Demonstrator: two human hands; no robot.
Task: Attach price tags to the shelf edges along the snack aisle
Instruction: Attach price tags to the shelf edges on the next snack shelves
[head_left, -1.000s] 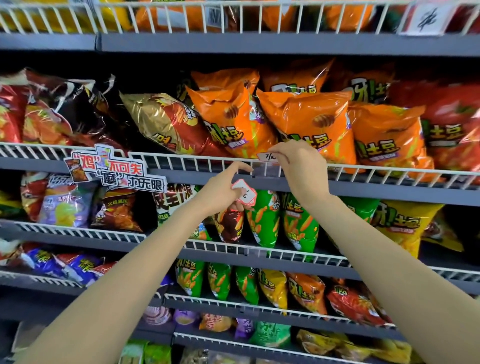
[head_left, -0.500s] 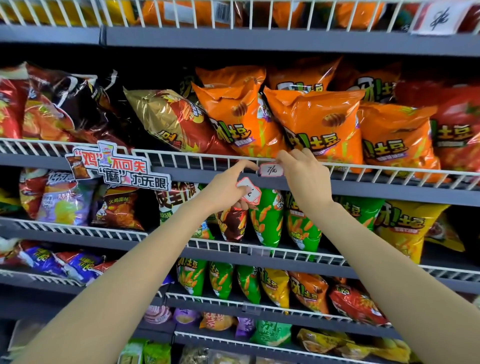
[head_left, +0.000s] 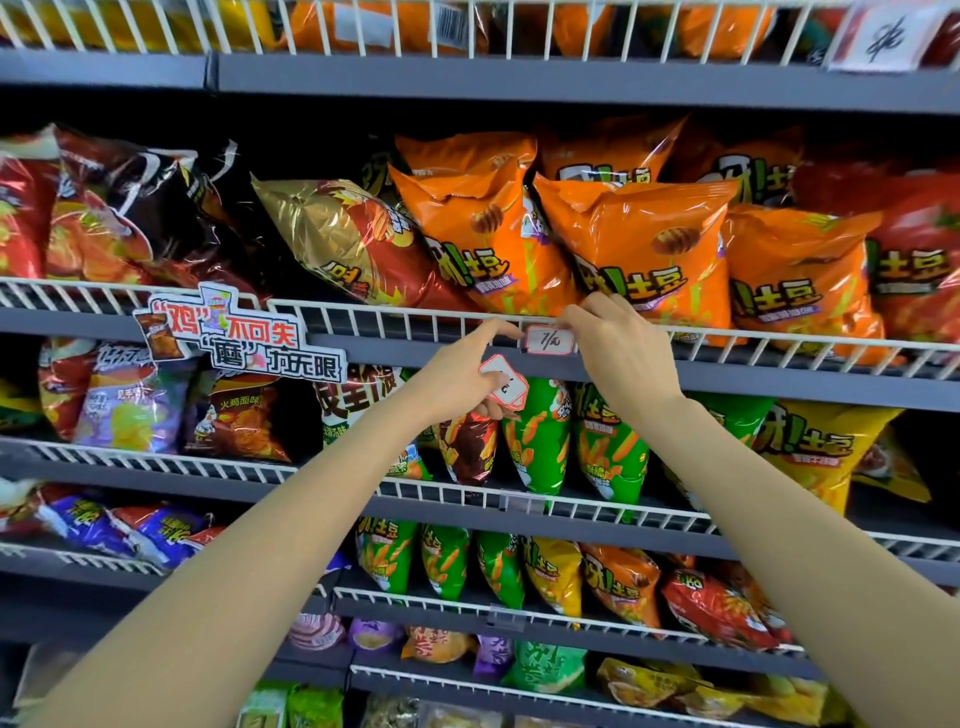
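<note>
A white price tag (head_left: 549, 340) with a red border and handwritten figures is seen set against the white wire rail (head_left: 395, 325) at the front of a grey shelf edge (head_left: 779, 382), directly between the two raised hands. Its right end is met by the curled fingers of the right hand (head_left: 621, 348), whose fingertips are hooked over the rail just above the tag; whether the tag itself is pinched cannot be told. Its left end is approached by the extended forefinger of the left hand (head_left: 457, 379), the tip lying just beside the tag's corner. A small stack of spare tags (head_left: 503, 383), also white with red borders, is held in the left hand under the thumb, just below and to the left of the mounted tag.

Behind the right hand's fingertips, orange snack bags (head_left: 639, 249) are stood upright on the shelf, with a gold and red bag (head_left: 343, 239) leaning to the left of the hands. Below both wrists, green bags (head_left: 540, 436) are hung on the next shelf down, and a yellow bag (head_left: 815, 447) is shown to the right of the right forearm. Well to the left of the left hand, a cut-out promotional sign (head_left: 239, 338) with red and black characters is fixed to the same rail. Far above the right hand, another handwritten tag (head_left: 883, 39) is clipped to the top shelf's rail.
</note>
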